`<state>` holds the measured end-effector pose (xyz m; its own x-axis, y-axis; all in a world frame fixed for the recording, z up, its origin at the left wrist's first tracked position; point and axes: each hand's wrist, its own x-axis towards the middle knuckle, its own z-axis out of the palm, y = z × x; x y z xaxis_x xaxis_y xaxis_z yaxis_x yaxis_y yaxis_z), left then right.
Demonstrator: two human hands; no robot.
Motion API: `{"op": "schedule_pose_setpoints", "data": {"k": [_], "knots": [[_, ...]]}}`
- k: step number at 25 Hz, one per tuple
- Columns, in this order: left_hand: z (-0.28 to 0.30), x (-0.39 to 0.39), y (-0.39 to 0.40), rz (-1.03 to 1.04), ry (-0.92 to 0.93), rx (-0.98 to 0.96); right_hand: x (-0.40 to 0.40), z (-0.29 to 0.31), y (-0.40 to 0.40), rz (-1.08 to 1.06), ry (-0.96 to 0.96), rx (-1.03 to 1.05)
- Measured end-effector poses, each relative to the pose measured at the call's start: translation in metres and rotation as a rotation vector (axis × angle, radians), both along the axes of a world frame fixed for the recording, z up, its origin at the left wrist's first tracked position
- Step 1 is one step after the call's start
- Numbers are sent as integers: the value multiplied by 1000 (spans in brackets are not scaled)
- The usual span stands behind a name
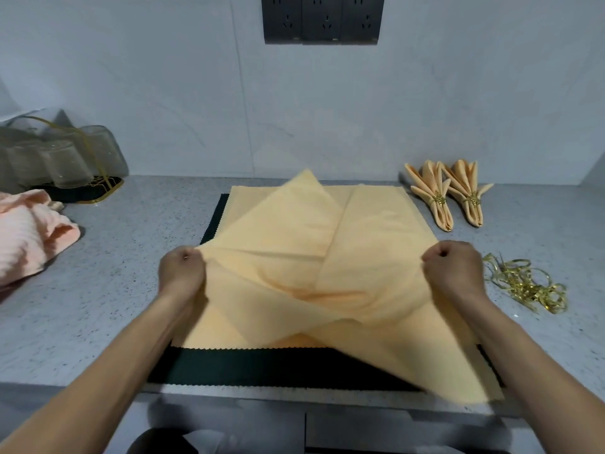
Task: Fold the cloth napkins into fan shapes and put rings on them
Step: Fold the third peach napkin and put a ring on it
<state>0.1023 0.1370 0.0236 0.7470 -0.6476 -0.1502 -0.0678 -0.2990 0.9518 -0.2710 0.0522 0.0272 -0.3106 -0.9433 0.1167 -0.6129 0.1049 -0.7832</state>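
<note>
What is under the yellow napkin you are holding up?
Under the lifted napkin lie flat yellow napkins on a dark green mat. How many are stacked is hidden.

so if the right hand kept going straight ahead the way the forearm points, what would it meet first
Probably the two finished fan napkins, ringed and lying just beyond the right hand near the wall. Depth is unclear, and the hand, gripping the yellow napkin, may pass over them.

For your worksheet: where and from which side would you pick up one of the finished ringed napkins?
Grip the finished napkin at its narrow stem just below the gold ring, coming from the near side. The pleats are bunched tight there; the fan spreads at the far end.
</note>
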Motion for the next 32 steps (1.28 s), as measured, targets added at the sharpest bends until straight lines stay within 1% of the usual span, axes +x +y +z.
{"op": "schedule_pose_setpoints", "data": {"k": [1, 3, 4, 5, 6, 7, 8, 9, 10, 11, 12, 13, 14, 15, 16, 17, 18, 20, 23, 25, 26, 28, 30, 31, 32], "knots": [[-5, 12, 6, -18, -2, 25, -14, -4, -4, -28, 50, 18], [-12, 24, 14, -162, 116, 31, -27, -11, -12, 14, 161, 102], [-13, 25, 14, -249, 154, 30, -29, -14, -18, 55, 185, 147], [-13, 24, 12, -315, 125, 34, -30, -15, -24, 95, 185, 187], [-13, 21, 9, -345, 45, 40, -29, -16, -29, 127, 168, 216], [-15, 19, 4, -337, -99, 78, -28, -17, -32, 143, 168, 242], [-16, 15, 2, -316, -302, 154, -26, -17, -32, 164, 267, 238], [-15, 9, 4, -292, -542, 246, -25, -20, -30, 178, 442, 191], [-16, 3, 9, -300, -788, 264, -22, -22, -23, 185, 611, 105], [-16, -5, 16, -390, -975, 188, -16, -25, -13, 226, 730, -36], [-16, -16, 24, -586, -1044, 97, -6, -26, 2, 321, 740, -146], [-10, -33, 34, -838, -1024, 46, 4, -25, 18, 484, 679, -185], [-7, -52, 44, -1080, -994, 57, 16, -23, 34, 678, 631, -148], [-7, -68, 52, -1257, -1014, 134, 28, -22, 49, 855, 634, -66], [-10, -79, 57, -1342, -1068, 178, 36, -22, 62, 981, 668, -16], [-14, -85, 58, -1340, -1137, 177, 41, -21, 70, 1047, 687, 1], [-16, -85, 58, -1294, -1197, 168, 43, -19, 78, 1075, 673, 15], [-11, -81, 56, -1208, -1262, 173, 42, -15, 91, 1110, 664, 49], [-12, -71, 53, -1126, -1300, 185, 42, -11, 102, 1094, 801, 50], [-16, -63, 53, -981, -1263, 158, 39, -10, 103, 1002, 858, -56], [-16, -57, 53, -905, -1219, 151, 36, -6, 102, 928, 863, -61], [-8, -43, 51, -820, -1146, 142, 27, 5, 98, 812, 884, 30], [12, -36, 52, -892, -1121, 179, 18, 20, 95, 783, 933, 131], [22, -37, 56, -988, -1098, 227, 11, 27, 94, 811, 952, 201], [34, -39, 64, -1108, -1038, 292, 4, 35, 95, 860, 948, 296]]}}
